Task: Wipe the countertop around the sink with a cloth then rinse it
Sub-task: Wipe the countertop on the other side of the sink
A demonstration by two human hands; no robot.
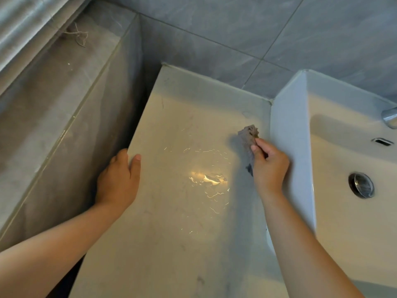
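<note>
A beige countertop [184, 211] runs from the wall toward me, with a wet, shiny patch in its middle. My right hand [269, 166] grips a small grey cloth [248, 136] bunched on the counter, close beside the outer wall of the white sink [287, 130]. My left hand [119, 179] holds the counter's left edge, thumb on top and fingers over the side. The sink's drain [362, 184] is visible inside the basin.
A chrome faucet tip [390, 117] and an overflow slot [382, 141] show at the right. Grey wall tiles [236, 29] stand behind. A grey tiled ledge [53, 100] with some dry debris lies to the left, across a dark gap.
</note>
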